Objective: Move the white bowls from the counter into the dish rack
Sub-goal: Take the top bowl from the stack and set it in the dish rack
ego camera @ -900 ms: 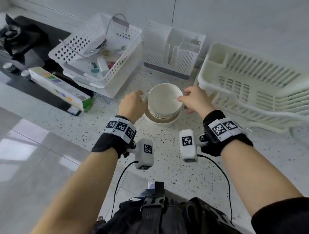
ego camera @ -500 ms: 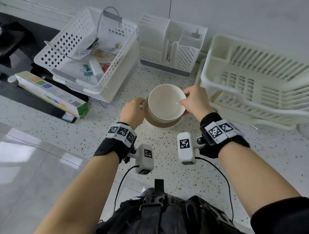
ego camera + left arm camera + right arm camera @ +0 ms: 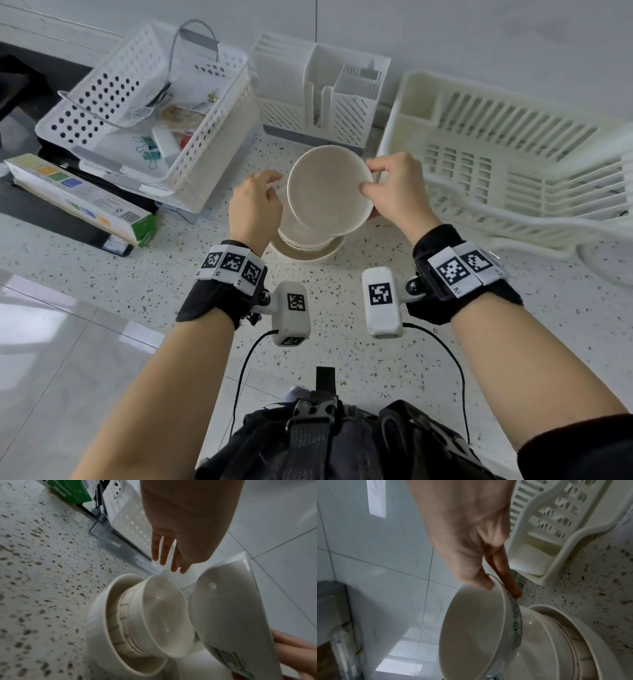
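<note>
A white bowl (image 3: 329,190) with a green pattern on its outside hangs tilted just above a stack of white bowls (image 3: 305,246) on the speckled counter. My right hand (image 3: 370,178) pinches its right rim. In the right wrist view the thumb lies inside the lifted bowl (image 3: 474,628) and the fingers (image 3: 513,588) run down its outside. My left hand (image 3: 270,186) hovers at the stack's left, and the left wrist view shows its fingers (image 3: 164,555) hanging straight, touching nothing. The cream dish rack (image 3: 513,154) stands at the right with nothing in it.
At the back left is a perforated white basket (image 3: 147,113) holding clips and small items, and a white cutlery holder (image 3: 325,96) stands behind the bowls. A long box with a green end (image 3: 78,198) lies left. The counter edge runs along the lower left, above the tiled floor.
My right hand has lifted the top bowl off the stack and tilted it. My left hand has come off the stack's left side.
</note>
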